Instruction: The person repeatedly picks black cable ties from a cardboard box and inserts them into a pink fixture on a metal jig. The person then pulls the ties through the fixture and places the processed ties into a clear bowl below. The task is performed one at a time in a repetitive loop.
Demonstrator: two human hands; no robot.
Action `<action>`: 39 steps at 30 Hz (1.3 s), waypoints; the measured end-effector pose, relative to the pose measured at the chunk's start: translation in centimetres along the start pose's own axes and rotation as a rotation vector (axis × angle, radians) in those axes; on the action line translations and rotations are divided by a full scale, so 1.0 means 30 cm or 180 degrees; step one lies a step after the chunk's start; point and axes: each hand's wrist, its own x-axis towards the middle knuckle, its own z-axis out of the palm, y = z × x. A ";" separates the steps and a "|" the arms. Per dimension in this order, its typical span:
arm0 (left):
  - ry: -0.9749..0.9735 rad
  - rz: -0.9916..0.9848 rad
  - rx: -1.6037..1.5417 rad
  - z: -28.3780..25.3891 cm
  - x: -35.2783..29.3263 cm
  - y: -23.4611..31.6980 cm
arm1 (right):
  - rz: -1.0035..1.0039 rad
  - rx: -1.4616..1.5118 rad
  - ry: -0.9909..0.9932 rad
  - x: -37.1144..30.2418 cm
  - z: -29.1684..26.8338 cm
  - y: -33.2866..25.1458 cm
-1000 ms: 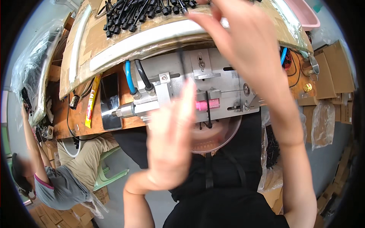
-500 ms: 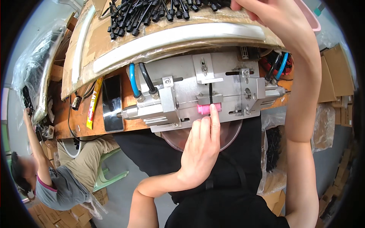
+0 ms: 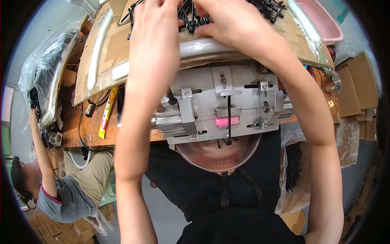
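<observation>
My left hand (image 3: 156, 18) reaches to a pile of black plastic rods with thick capped ends (image 3: 191, 24) on the cardboard-covered shelf; its fingertips are partly cut off by the upper edge. Beside it, my right hand (image 3: 225, 18) is in the same pile, thumb and fingers apart with black pieces between them; whether it grips one is unclear. Nearer me, a metal clamping fixture (image 3: 207, 101) holds a pink block (image 3: 227, 121). One black rod (image 3: 229, 110) lies across this block, its capped end hanging over the fixture's front edge. Neither hand touches the fixture.
A translucent bowl (image 3: 243, 152) sits under the fixture's front edge with dark rods in it. On the wooden table (image 3: 73, 132) lies a yellow packet (image 3: 107, 116). A pink bin (image 3: 325, 24) stands far right. Another person (image 3: 67, 197) sits at left; cardboard boxes (image 3: 355, 81) stand at right.
My left hand has left the pink block and moved up to the pile. My right hand has moved left into the pile. The black rod now extends over the block and past the front edge.
</observation>
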 end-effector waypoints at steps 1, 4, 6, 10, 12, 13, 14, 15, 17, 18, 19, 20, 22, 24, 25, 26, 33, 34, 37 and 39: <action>-0.0257 -0.0096 -0.0173 0.019 0.029 -0.047 | -0.0119 -0.0135 0.0049 0.017 0.047 0.017; -0.1020 -0.0395 -0.0731 0.032 0.093 -0.127 | 0.0133 0.0574 -0.0504 0.079 -0.047 0.019; -0.1282 -0.0886 -0.0650 -0.071 0.145 -0.078 | 0.0382 0.0999 -0.0742 0.099 -0.129 0.026; -0.1738 -0.0472 -0.0338 -0.096 0.163 -0.076 | 0.0892 0.2598 -0.0755 0.121 -0.245 0.116; -0.1786 -0.0185 -0.0854 -0.045 0.132 -0.081 | 0.0717 0.3118 -0.0363 0.131 -0.254 0.125; -0.1879 -0.0302 -0.0864 -0.034 0.129 -0.081 | 0.0878 0.3333 -0.0158 0.127 -0.276 0.124; -0.1998 -0.0449 -0.0842 -0.039 0.127 -0.064 | 0.0845 0.3384 0.0014 0.116 -0.272 0.109; -0.1981 -0.0577 -0.0888 -0.033 0.121 -0.064 | 0.0811 0.3424 0.0190 0.105 -0.271 0.094; -0.1926 -0.0808 -0.1006 -0.014 0.106 -0.067 | 0.0464 0.3103 0.0418 0.069 -0.266 0.097; -0.1750 -0.0539 -0.0992 -0.015 0.095 -0.073 | 0.0339 0.2955 0.0485 0.049 -0.276 0.097; -0.1573 -0.0273 -0.0970 -0.022 0.080 -0.083 | 0.0292 0.2866 0.0435 0.030 -0.291 0.098; -0.1386 0.0007 -0.0967 -0.027 0.076 -0.082 | 0.0285 0.2756 0.0428 0.015 -0.306 0.093; -0.1673 -0.0678 -0.1020 -0.072 0.121 0.021 | 0.0336 0.2542 0.0434 -0.012 -0.307 0.095; -0.1499 -0.0345 -0.1181 -0.041 0.094 0.017 | 0.0409 0.2405 0.0430 -0.040 -0.297 0.086; -0.1457 -0.0241 -0.0862 -0.025 0.083 0.032 | 0.0442 0.2363 0.0406 -0.047 -0.287 0.078; -0.1408 -0.0144 -0.0511 -0.025 0.081 0.061 | 0.0480 0.2295 0.0382 -0.040 -0.280 0.066; -0.2315 -0.0695 -0.0236 -0.012 0.151 0.025 | 0.0782 0.1994 0.0491 -0.073 -0.300 0.049; -0.2499 -0.1145 -0.0569 -0.066 0.186 0.026 | 0.0669 0.2058 0.0552 -0.085 -0.308 0.066; -0.1733 -0.1577 -0.1861 -0.227 0.216 -0.113 | 0.0448 0.2432 0.0695 -0.074 -0.324 0.093; -0.1518 -0.2264 -0.3037 -0.239 0.234 -0.204 | 0.0406 0.2667 0.0757 -0.077 -0.330 0.136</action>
